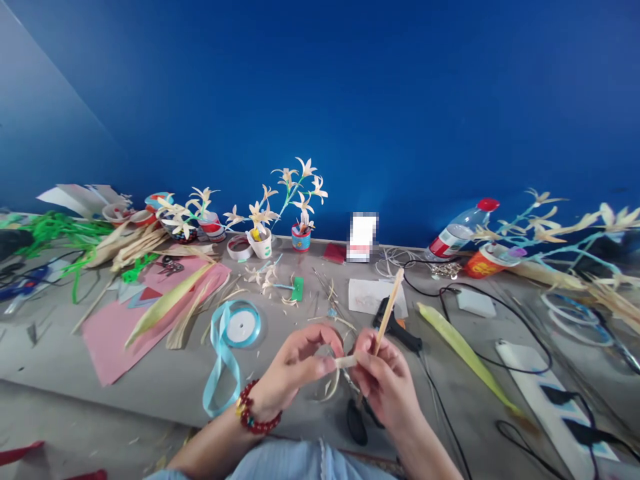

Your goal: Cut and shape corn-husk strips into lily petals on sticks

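Note:
My left hand (296, 368), with a red bead bracelet on its wrist, pinches one end of a short pale strip (347, 362). My right hand (383, 383) is closed round a thin wooden stick (389, 309) that points up and away, and its fingers meet the strip's other end. Both hands hover over the grey table (150, 387), just above scissors (357, 417) with black handles. A black glue gun (397, 327) lies right behind my right hand. Pale curled strips lie under the hands.
A light blue ribbon spool (240, 325) lies left of my hands, beside pink paper (115, 327) with long husk leaves. Small cups of paper flowers (280, 207) line the blue wall. A water bottle (457, 233), black cables, a white power strip (545, 393) and flower branches fill the right.

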`<state>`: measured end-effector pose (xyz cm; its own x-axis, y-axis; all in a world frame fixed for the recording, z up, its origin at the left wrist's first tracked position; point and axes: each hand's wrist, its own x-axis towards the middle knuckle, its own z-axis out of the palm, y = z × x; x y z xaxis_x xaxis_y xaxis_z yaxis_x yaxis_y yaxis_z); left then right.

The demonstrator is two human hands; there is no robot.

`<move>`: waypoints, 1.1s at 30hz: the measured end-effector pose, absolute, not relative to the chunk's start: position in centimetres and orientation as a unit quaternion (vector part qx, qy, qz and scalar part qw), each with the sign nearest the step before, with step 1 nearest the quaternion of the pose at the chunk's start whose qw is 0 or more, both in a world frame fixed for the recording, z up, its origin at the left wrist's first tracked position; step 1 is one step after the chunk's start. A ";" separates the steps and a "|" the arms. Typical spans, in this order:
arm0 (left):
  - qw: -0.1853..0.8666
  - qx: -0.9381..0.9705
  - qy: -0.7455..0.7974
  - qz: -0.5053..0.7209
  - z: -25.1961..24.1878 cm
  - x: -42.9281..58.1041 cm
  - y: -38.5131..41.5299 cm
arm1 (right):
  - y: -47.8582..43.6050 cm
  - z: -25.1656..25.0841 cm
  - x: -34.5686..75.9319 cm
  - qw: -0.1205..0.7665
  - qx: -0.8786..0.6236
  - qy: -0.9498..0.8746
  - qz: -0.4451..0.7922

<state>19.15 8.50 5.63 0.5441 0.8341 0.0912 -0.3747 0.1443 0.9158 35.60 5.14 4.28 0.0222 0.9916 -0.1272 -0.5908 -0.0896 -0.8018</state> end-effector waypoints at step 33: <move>0.802 0.359 0.134 0.458 4.1 20.1 8.4 | 5.0 4.1 35.3 0.608 -0.269 -0.226 0.712</move>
<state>20.05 8.41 4.08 0.5437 0.8315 0.1135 -0.6389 0.3225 0.6984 35.28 5.03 4.15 -0.1176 0.9872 -0.1079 -0.7441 -0.1595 -0.6487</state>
